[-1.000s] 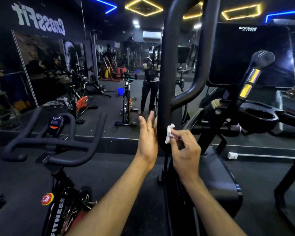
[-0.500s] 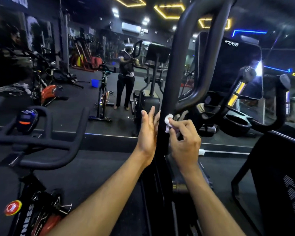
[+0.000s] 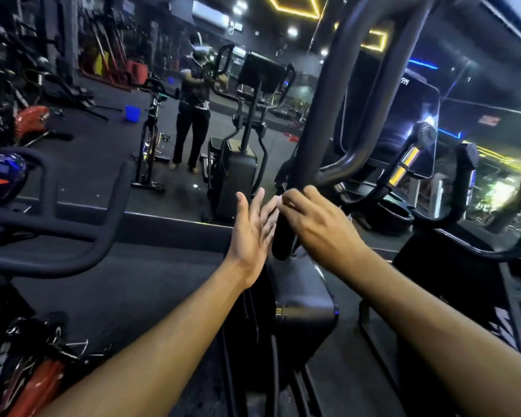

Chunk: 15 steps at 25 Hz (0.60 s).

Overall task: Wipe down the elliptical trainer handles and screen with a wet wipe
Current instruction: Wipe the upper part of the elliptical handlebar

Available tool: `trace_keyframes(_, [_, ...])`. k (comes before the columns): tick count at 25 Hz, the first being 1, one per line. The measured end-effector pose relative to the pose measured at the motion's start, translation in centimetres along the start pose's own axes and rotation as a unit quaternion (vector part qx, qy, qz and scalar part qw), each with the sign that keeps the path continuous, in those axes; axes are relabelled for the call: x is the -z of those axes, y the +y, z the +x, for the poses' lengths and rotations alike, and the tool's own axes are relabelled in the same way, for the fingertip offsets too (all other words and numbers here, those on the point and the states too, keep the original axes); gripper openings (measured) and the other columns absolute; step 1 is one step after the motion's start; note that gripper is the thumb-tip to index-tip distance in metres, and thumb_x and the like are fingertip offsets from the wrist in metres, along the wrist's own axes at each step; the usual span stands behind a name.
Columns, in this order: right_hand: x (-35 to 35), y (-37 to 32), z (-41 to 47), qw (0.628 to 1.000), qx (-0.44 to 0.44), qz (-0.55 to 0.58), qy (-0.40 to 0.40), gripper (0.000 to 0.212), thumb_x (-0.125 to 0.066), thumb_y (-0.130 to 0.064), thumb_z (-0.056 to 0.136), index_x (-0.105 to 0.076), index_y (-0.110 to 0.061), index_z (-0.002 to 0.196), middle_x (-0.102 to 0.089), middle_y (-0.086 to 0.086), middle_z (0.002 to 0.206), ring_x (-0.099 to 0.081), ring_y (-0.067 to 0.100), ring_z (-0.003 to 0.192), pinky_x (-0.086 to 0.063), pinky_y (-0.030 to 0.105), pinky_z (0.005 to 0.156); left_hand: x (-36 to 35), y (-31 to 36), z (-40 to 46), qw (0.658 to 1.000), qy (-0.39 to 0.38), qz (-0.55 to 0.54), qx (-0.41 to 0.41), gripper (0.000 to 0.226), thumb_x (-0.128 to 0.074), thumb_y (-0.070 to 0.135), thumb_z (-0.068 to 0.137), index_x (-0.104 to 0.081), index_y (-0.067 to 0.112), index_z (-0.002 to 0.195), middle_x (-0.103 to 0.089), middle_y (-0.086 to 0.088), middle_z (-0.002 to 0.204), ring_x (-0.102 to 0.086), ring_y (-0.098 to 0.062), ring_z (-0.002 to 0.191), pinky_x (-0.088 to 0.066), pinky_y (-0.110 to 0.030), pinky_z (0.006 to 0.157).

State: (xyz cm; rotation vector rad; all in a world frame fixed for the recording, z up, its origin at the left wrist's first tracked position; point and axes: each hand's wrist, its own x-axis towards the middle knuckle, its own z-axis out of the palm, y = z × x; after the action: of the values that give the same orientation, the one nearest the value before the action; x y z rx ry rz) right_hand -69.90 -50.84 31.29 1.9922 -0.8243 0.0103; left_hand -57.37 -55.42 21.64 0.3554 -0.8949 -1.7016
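Mirrored gym walls and neon ceiling strips frame the dark tubular elliptical handle (image 3: pixel 313 139), whose long axis rises steeply from the hands up and slightly right. The right hand (image 3: pixel 310 218) curls round its lower end, gripping it with the white wet wipe (image 3: pixel 278 200) (only a sliver shows). The left hand (image 3: pixel 253 233) stands flat, fingers straight, just left of the bar. Most of the handle lies above the right hand's fingers, so wiping probably runs upward.
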Motion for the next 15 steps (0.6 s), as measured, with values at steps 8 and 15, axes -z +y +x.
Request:
trace_keyframes(8, [-1.4, -4.3, -1.7, 0.997, 0.067, 0.031, -0.03, 0.028, -0.041, 0.002, 0.091, -0.064, -0.005, 0.076, -0.053, 0.01, 0.085, -0.044, 0.026, 0.073, -0.04, 0.036, 0.063, 0.4, 0.8, -0.7, 1.0, 0.027, 0.01, 0.012, 0.078, -0.011, 0.075, 0.1, -0.015, 0.035, 0.166, -0.045, 0.001, 0.163, -0.04, -0.014, 0.151, -0.02, -0.042, 0.13])
trace_keyframes(15, [1.7, 2.2, 0.4, 0.934, -0.215, 0.212, 0.193, 0.023, -0.066, 0.004, 0.092, -0.073, -0.002, 0.113, -0.068, 0.011, 0.104, -0.059, 0.026, 0.09, -0.051, 0.035, 0.084, -1.4, 4.8, 0.6, 0.998, 0.0, 0.057, -0.035, 0.087, -0.02, 0.081, 0.089, -0.02, 0.038, 0.165, -0.046, 0.008, 0.162, -0.04, -0.009, 0.149, -0.02, -0.04, 0.129])
